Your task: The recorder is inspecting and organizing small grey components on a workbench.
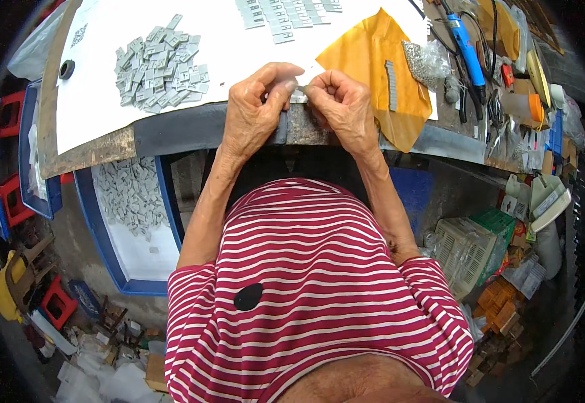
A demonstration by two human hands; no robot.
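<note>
You are holding a small grey plastic piece (298, 93) between both hands at the near edge of the worktop (104, 144), just in front of your chest. Your left hand (255, 107) is pinching it from the left — thumb and forefinger are closing on its left end — and your right hand (346, 104) is pinching it from the right, fingertips curled in on the other end. The piece is lying between the two sets of fingertips, so its long axis seems to be running left to right, level with the worktop edge; most of it is hidden by your fingers, so its exact shape is hard to tell. Both hands are equally near it, each touching it, with neither one free.

Far and to the left of your left hand, a loose heap of grey pieces (161, 70) is resting on the white sheet (238, 50). Farther off, rows of laid-out grey pieces (285, 17) are sitting near the sheet's far edge. To the right of your right hand, a yellow-orange bag (373, 57) is lying on the sheet, with a grey strip (391, 84) on it and a clear bag of small metal parts (423, 60) just beyond. A blue hand tool (468, 50) is lying far right. Below the worktop on the left, a blue tray (101, 242) is holding more grey pieces.
</note>
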